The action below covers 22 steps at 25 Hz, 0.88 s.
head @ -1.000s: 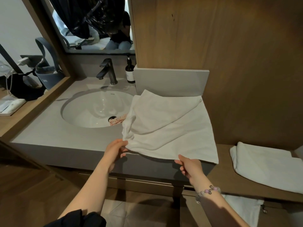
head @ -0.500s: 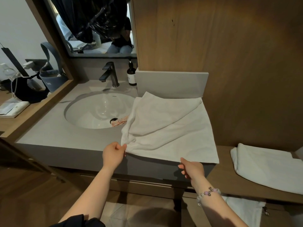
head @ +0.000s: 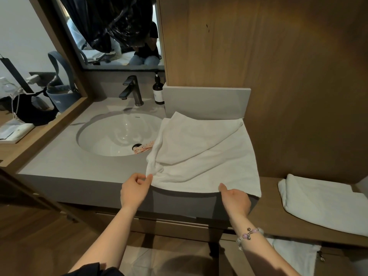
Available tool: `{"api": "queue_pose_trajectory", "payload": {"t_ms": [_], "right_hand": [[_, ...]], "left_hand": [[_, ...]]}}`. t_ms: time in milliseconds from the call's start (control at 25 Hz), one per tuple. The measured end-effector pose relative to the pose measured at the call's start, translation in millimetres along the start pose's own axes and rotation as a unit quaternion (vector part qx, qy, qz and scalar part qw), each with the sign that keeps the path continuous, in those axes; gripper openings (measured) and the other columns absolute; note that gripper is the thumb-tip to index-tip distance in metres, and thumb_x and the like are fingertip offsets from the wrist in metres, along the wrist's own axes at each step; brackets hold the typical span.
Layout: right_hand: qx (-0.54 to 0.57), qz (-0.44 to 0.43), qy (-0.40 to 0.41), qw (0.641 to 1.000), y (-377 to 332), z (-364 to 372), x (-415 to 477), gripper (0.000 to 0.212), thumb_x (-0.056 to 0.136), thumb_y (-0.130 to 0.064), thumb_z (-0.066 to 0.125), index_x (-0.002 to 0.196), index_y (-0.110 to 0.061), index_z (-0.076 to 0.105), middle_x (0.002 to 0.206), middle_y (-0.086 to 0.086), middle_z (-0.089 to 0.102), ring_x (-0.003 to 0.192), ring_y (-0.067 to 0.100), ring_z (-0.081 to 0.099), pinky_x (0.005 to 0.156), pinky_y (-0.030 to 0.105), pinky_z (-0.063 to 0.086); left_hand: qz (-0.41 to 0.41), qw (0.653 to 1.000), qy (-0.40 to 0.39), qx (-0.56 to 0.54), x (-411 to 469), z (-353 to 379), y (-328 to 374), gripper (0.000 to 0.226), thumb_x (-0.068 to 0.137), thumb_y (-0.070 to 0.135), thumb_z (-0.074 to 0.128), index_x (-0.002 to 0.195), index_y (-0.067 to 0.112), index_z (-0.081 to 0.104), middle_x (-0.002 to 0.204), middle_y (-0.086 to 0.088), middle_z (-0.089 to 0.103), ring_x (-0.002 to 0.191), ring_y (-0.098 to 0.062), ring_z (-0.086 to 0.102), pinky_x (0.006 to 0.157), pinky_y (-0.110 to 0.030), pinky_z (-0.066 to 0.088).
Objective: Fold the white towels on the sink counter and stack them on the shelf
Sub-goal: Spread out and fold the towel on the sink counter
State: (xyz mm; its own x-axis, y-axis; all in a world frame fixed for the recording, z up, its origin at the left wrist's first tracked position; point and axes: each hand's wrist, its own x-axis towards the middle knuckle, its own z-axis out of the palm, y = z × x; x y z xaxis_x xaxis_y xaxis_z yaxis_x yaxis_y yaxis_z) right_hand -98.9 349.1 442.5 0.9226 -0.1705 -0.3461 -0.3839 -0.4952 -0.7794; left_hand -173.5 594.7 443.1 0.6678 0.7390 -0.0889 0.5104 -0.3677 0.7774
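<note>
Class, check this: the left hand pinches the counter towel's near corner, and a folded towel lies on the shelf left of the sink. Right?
Wrong side: the head view shows the folded towel on the shelf right of the sink. The left hand does pinch the near corner of the counter towel.

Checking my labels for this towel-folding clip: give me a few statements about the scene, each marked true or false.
1. The left hand and right hand both hold the near edge of the white towel. True.
2. The white towel covers the whole sink basin. False: it lies right of it, overlapping only the rim.
3. A folded towel lies on the wooden shelf. True.
4. The bracelet is on the left wrist. False: the right wrist.
5. The dark bottle stands left of the faucet. False: right of it.
</note>
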Motion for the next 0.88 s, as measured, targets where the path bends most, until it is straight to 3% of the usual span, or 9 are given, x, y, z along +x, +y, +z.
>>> {"api": "queue_pose_trajectory", "payload": {"t_ms": [160, 240, 280, 320, 400, 520, 680, 760, 880], "right_hand": [[0.023, -0.131, 0.014, 0.991, -16.5, 14.1, -10.0, 0.037, 0.091, -0.031, 0.056, 0.059, -0.014, 0.049, 0.057, -0.002, 0.049, 0.059, 0.017, 0.049, 0.058, 0.027, 0.039], [-0.061, -0.254, -0.030, 0.965, -24.9, 24.3, -8.2, 0.016, 0.092, -0.032, 0.053, 0.086, -0.019, 0.062, 0.088, -0.003, 0.063, 0.088, 0.016, 0.057, 0.074, 0.026, 0.043], [-0.131, -0.307, -0.068, 0.940, -29.0, 30.4, -4.3, 0.023, 0.094, -0.033, 0.049, 0.107, -0.020, 0.063, 0.112, -0.002, 0.062, 0.109, 0.016, 0.053, 0.088, 0.026, 0.041], [-0.205, -0.340, -0.110, 0.911, -32.0, 36.2, 2.0, 0.035, 0.097, -0.034, 0.043, 0.126, -0.020, 0.055, 0.134, -0.001, 0.052, 0.128, 0.017, 0.042, 0.102, 0.027, 0.033], [-0.326, -0.364, -0.155, 0.858, -36.8, 44.8, 13.8, 0.047, 0.100, -0.036, 0.031, 0.145, -0.022, 0.034, 0.155, -0.001, 0.024, 0.144, 0.017, 0.015, 0.115, 0.033, 0.013], [-0.395, -0.361, -0.197, 0.822, -35.5, 52.5, 21.9, 0.053, 0.102, -0.037, 0.027, 0.151, -0.023, 0.014, 0.159, 0.000, 0.003, 0.146, 0.018, -0.004, 0.117, 0.040, -0.001], [-0.409, -0.369, -0.209, 0.808, -33.0, 56.6, 33.7, 0.063, 0.100, -0.042, 0.031, 0.152, -0.022, 0.000, 0.159, -0.001, -0.010, 0.145, 0.018, -0.013, 0.116, 0.041, -0.003], [-0.391, -0.376, -0.197, 0.817, -32.9, 57.2, 37.8, 0.073, 0.097, -0.046, 0.037, 0.151, -0.019, -0.004, 0.159, -0.001, -0.011, 0.145, 0.018, -0.013, 0.117, 0.040, 0.000], [-0.336, -0.371, -0.112, 0.858, -29.3, 52.8, 37.8, 0.088, 0.088, -0.056, 0.049, 0.152, -0.019, 0.000, 0.159, 0.001, -0.009, 0.146, 0.019, -0.011, 0.117, 0.035, 0.005]], "left_hand": [[-0.003, 0.996, -0.012, -0.083, 11.0, 0.5, 7.2, 0.030, 0.086, 0.039, 0.062, 0.105, 0.016, 0.059, 0.091, -0.002, 0.063, 0.088, -0.020, 0.059, 0.079, -0.032, 0.048], [0.000, 0.995, -0.001, -0.104, 18.1, 0.5, 19.5, 0.026, 0.087, 0.034, 0.063, 0.102, 0.014, 0.060, 0.089, -0.001, 0.062, 0.086, -0.018, 0.058, 0.077, -0.030, 0.046], [0.000, 0.994, 0.007, -0.105, 22.2, 0.7, 25.4, 0.023, 0.086, 0.032, 0.064, 0.100, 0.013, 0.061, 0.087, 0.000, 0.062, 0.085, -0.018, 0.057, 0.075, -0.028, 0.044], [-0.003, 0.995, 0.012, -0.100, 25.9, 1.1, 29.7, 0.020, 0.086, 0.029, 0.065, 0.097, 0.013, 0.061, 0.084, 0.000, 0.061, 0.083, -0.018, 0.057, 0.073, -0.027, 0.044], [-0.012, 0.997, 0.018, -0.078, 31.7, 1.6, 36.1, 0.014, 0.085, 0.025, 0.066, 0.092, 0.014, 0.060, 0.079, 0.002, 0.060, 0.081, -0.020, 0.058, 0.072, -0.029, 0.046], [-0.013, 0.998, 0.049, -0.036, 37.6, 0.8, 37.4, 0.006, 0.085, 0.018, 0.062, 0.082, 0.017, 0.056, 0.073, 0.002, 0.057, 0.076, -0.021, 0.057, 0.068, -0.029, 0.046], [-0.009, 0.994, 0.108, -0.021, 34.5, -0.1, 31.9, 0.003, 0.083, 0.010, 0.055, 0.083, 0.010, 0.053, 0.073, -0.003, 0.054, 0.073, -0.023, 0.053, 0.056, -0.026, 0.036], [-0.021, 0.993, 0.109, -0.034, 35.2, -1.9, 33.3, 0.011, 0.081, 0.010, 0.056, 0.092, 0.010, 0.053, 0.082, -0.005, 0.056, 0.078, -0.023, 0.053, 0.060, -0.027, 0.036], [-0.004, 0.995, 0.087, -0.044, 56.6, -7.1, 46.7, 0.026, 0.083, 0.016, 0.057, 0.108, 0.009, 0.053, 0.100, -0.005, 0.058, 0.093, -0.024, 0.055, 0.075, -0.029, 0.039]]}}
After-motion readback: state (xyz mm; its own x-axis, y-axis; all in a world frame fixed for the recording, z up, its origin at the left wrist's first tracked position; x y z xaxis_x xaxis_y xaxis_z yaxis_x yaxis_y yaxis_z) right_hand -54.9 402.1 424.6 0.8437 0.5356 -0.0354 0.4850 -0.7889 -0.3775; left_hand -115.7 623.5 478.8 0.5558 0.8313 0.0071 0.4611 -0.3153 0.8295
